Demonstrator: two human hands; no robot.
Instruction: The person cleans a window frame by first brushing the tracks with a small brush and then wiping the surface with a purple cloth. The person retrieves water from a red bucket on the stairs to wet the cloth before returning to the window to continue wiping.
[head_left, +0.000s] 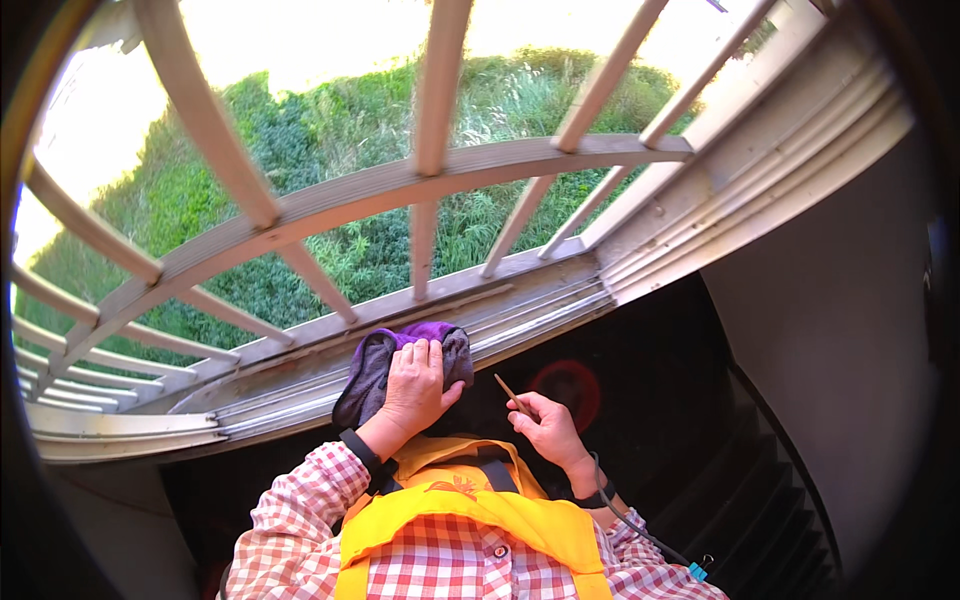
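A purple and grey cloth (369, 375) lies bunched over the metal tracks of the window sill (525, 322). My left hand (414, 384) presses down on it, fingers together on top and thumb at its right side. Between the thumb and fingers of my right hand (551, 431) is a thin brown stick (511, 391), perhaps wooden. Its tip points up and to the left, apart from both the cloth and the sill. The cloth hides the part of the tracks beneath it.
Outside the sill stands a guard of pale bars (436, 90) with a curved crossbar (360, 191); green plants (345, 120) grow beyond. The right window frame (750, 180) has grooves. A dark radiator-like ribbed surface (750, 510) is at lower right. A cable (637, 529) runs along my right arm.
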